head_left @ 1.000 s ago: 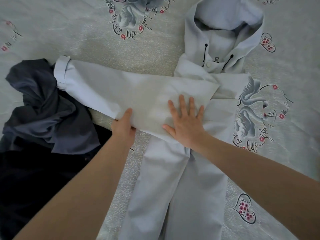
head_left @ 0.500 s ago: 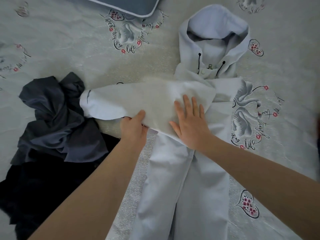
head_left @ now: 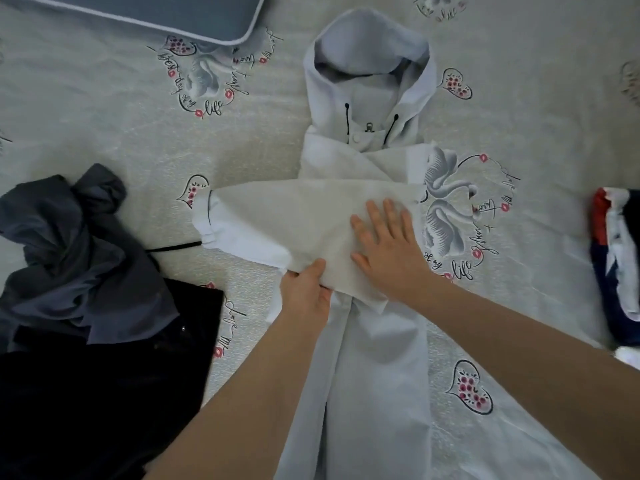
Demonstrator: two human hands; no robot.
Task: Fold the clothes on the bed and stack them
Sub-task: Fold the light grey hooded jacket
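Note:
A pale blue hooded jacket (head_left: 367, 358) lies flat on the bed, hood away from me. One sleeve (head_left: 277, 220) is laid across the chest, its cuff pointing left. My left hand (head_left: 306, 294) pinches the sleeve's lower edge near the jacket's left side. My right hand (head_left: 386, 244) presses flat on the sleeve over the chest, fingers spread.
A crumpled grey garment (head_left: 76, 251) lies on a black one (head_left: 104, 375) at the left. A folded red, white and navy pile (head_left: 616, 258) sits at the right edge. A blue pillow (head_left: 166, 15) is at the top. The printed bedsheet (head_left: 104, 116) covers the bed.
My left hand has drawn the sleeve rightward, so its cuff has pulled away from the grey garment. My right hand stays pressed on the chest. The view has shifted.

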